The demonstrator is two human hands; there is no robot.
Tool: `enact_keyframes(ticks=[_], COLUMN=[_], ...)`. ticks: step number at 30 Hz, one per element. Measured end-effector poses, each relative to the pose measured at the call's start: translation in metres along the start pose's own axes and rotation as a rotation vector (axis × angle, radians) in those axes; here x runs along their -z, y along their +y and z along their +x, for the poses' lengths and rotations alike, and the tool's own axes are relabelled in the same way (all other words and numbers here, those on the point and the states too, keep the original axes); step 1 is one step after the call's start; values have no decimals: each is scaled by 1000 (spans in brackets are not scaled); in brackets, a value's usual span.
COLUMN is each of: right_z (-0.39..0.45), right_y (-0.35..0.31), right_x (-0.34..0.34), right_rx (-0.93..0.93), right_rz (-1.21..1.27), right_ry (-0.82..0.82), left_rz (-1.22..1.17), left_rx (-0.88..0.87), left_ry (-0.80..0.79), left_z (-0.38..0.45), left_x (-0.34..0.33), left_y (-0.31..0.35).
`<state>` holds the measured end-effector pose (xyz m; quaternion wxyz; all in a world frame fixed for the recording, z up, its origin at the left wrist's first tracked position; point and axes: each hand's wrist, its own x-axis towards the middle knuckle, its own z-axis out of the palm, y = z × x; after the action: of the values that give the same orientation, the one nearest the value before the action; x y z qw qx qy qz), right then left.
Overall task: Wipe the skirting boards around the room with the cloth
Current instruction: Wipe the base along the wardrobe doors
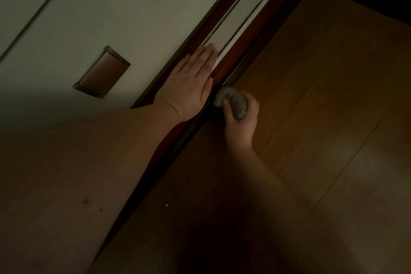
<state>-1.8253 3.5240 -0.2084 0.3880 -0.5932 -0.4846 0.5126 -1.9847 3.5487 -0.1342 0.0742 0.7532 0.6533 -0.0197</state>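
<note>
Left hand (191,82) flat, fingers spread, braced on sliding door (100,18) frame. Right hand (241,115) clenched on balled cloth (233,101), pressed at dark floor track (200,122). Risk: small wad skips grooves; door may slide w/ pressure; dim light hides missed dust.

Dim room: pale sliding door (93,18), brown wooden floor (333,95)

Two bare forearms, no sleeves, watch or rings visible. Left hand (191,87) broad with short nails; two small dark marks on its forearm, well back from the wrist. Right hand (241,118) dimly lit, forearm in shadow.
</note>
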Motion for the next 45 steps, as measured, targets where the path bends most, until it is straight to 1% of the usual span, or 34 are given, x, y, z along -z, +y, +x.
enact_keyframes(ticks=[3, 9, 12, 15, 19, 23, 25, 27, 30, 32, 34, 42, 45], right_z=[48, 146, 184, 199, 169, 93, 50, 13, -24, -34, -37, -37, -29], right_y=[-13, -37, -48, -52, -49, -34, -26, -18, -7, -2, -2, -5, -12], right_x=[13, 44, 59, 67, 65, 50, 40, 33, 28, 22, 15, -1, -5], right_rx=[-1, -2, -24, -28, 16, 45, 50, 73, 165, 217, 270, 324, 259], right_rz=[45, -20, -93, -158, -148, -3, 10, -39, -144, -199, -234, -217, -178], right_ry=[55, 148, 158, 137, 148, 77, 27, -36, -169, -235, -265, -167, -94], left_rz=[7, 5, 2, 1, -7, -13, -12, -14, -22, -18, -20, -27, -23], left_rx=[-6, -16, -19, -15, -18, -14, -9, -3, -3, -6, -2, -2, 0], left_ry=[2, 13, 21, 25, 23, 15, 12, 10, 4, 6, 2, 0, -3], left_z=[0, -1, -1, -1, -1, 1, 0, -1, 0, 0, -1, 0, 0], left_x=[0, -1, 0, 0, 0, 3, 3, 3, 2, 3, 3, 2, 2], left_y=[-1, -2, -2, -2, -2, -1, -1, -1, 1, 0, 0, 1, 1])
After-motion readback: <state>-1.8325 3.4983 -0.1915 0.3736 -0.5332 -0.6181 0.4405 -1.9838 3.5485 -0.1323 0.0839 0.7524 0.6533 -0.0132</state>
